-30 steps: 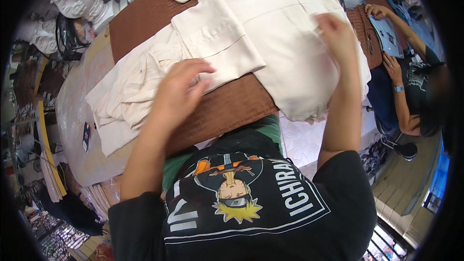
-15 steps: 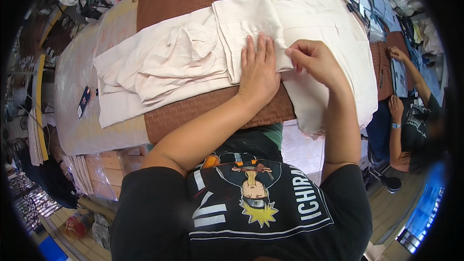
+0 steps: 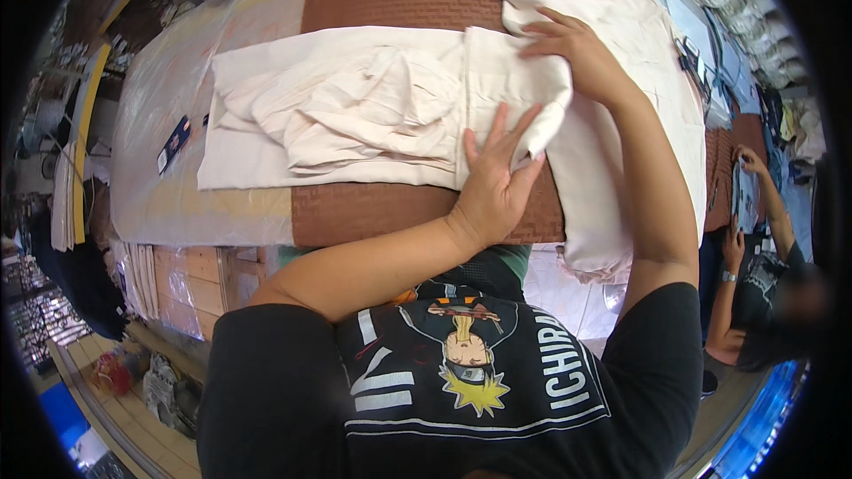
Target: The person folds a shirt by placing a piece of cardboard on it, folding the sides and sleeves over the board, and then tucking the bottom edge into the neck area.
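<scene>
A cream garment [image 3: 355,106] lies folded into a long strip across the table, its middle bunched and wrinkled. Its right end [image 3: 506,71] is doubled over, with the edge curling up. My left hand [image 3: 497,186] rests on the near corner of that end, fingers spread, thumb beside the curled edge. At the far corner, my right hand [image 3: 581,58] lies with fingers stretched out over the cloth. Neither hand pinches the fabric. Right of the strip, more cream clothing [image 3: 635,115] is spread out, partly under my right forearm.
Brown patterned cloth [image 3: 382,213] covers the middle of the table; clear plastic [image 3: 151,186] wraps its left part. A dark tag [image 3: 175,144] lies on the plastic. At the far right, another person's hands [image 3: 744,160] handle blue fabric. Wrapped white bundles [image 3: 737,18] stand at the back right.
My right hand has let go of the near corner and moved to the far one, fingers opening. My left fingers have spread lower on the fold. The right edge now curls up; the strip lies straighter in view.
</scene>
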Motion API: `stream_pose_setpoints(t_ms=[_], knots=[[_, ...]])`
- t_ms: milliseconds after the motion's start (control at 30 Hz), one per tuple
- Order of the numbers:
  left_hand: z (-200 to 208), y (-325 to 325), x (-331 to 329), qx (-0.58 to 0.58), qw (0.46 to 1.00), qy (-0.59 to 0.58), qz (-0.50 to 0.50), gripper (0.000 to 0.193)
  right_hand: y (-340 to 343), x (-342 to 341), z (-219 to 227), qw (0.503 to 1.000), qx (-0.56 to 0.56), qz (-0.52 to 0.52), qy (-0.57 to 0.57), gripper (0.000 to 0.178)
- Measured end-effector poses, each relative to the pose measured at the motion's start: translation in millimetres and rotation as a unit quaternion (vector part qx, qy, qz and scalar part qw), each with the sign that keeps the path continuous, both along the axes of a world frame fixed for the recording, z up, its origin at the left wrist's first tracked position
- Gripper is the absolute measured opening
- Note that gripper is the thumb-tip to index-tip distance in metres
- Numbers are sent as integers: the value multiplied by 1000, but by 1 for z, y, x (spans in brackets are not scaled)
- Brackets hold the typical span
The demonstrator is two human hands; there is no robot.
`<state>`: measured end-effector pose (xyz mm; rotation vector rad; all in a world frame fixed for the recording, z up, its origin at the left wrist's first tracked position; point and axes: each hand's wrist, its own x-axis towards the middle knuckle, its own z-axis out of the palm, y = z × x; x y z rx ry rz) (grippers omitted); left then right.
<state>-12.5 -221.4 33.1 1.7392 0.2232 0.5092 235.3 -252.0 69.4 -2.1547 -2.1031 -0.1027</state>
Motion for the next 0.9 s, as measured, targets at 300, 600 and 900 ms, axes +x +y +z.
stream_pose_setpoints(t_ms=[300,600,900], knots=[[44,36,-69,-416,901,-83,-92,41,-14,-34,48,891,33,-46,451,20],[54,128,-127,-590,756,-284,-14,53,152,-80,58,808,84,-4,583,33],[-18,237,-187,-642,730,-128,196,56,316,-141,-39,929,-123,-52,346,24]])
